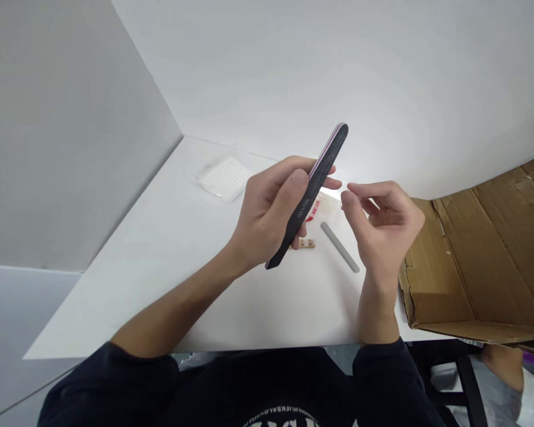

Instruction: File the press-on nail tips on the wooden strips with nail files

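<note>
In the head view my left hand (271,213) is closed around a black nail file (309,204) with a pale pink edge and "80/120" printed on it. The file is tilted, its rounded top end up and to the right. My right hand (380,219) is raised beside it, thumb and index fingertip pinched together. Whatever lies between those fingertips is too small to make out. Below, on the table, lies a grey nail file (340,247). A clear plastic packet with red print (315,209) and a small patterned strip (308,243) are partly hidden behind my left hand.
The white table (267,308) meets walls at the left and back. A clear packet with a white grid sheet (228,178) lies at the back left. An open cardboard box (480,261) stands at the right edge. Another person's arm (505,365) shows at lower right.
</note>
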### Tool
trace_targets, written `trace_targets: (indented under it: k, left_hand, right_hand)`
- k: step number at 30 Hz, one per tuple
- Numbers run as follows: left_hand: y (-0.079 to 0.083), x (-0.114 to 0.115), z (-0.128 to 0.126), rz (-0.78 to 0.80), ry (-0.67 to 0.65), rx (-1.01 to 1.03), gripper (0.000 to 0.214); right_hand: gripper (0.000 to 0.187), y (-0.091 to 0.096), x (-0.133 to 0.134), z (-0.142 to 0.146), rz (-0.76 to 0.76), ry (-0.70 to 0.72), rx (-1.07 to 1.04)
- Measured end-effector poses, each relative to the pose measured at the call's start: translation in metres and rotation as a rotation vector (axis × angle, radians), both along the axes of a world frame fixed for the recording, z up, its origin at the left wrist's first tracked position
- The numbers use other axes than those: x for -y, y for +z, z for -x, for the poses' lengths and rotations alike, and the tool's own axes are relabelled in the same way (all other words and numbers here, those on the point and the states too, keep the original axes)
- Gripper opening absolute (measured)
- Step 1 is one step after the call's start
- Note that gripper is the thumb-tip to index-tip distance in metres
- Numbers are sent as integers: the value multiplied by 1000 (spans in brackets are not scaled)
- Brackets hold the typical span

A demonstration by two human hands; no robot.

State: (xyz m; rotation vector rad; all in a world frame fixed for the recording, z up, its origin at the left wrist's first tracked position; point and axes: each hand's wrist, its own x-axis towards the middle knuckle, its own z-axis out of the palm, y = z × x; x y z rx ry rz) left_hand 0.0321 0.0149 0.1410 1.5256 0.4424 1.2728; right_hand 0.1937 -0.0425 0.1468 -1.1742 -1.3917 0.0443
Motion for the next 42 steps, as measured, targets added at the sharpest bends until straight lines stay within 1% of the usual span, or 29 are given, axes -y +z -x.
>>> trace_targets:
  k: [5, 12, 16, 18, 21, 22, 26, 30, 33, 37, 40, 42]
  left_hand:
    - [0, 0, 0, -1, 9, 5, 40]
    - [-1, -1, 1, 2, 25, -20, 42]
    - [0, -1, 0, 8, 34, -37, 41]
    - [0, -2, -1, 20, 36, -43, 42]
    - [0, -3, -3, 24, 28, -45, 42]
    - [0, -3, -3, 20, 22, -44, 43]
    - [-1, -4, -3, 9, -1, -42, 42]
    - [-2, -4, -4, 9, -14, -24, 42]
    - [-3, -5, -4, 17, -22, -28, 43]
    - [-3, -4, -3, 34, -28, -21, 40]
    - [-3, -3, -3, 29, -19, -29, 40]
    - [-3, -3, -3, 24, -15, -34, 42]
  right_hand:
    - [7, 0, 1, 4, -4, 33, -11]
    - [4, 2, 1, 7, 30, -10, 26]
    - [6, 3, 4, 8, -33, -47, 55]
    - [6, 4, 6, 9, -36, -15, 75]
    - [4, 3, 8, 11, 31, 89, 128]
    - [4, 3, 8, 11, 45, 100, 146]
    - [6, 2, 7, 11, -18, 36, 195]
    - [6, 2, 7, 12, 1, 64, 291]
    - [10, 2, 6, 14, -40, -9, 333]
    - [10, 3, 6, 16, -39, 43, 371]
    - [12, 4, 7, 16, -108, -8, 359]
    - [11, 4, 7, 16, -102, 2, 371]
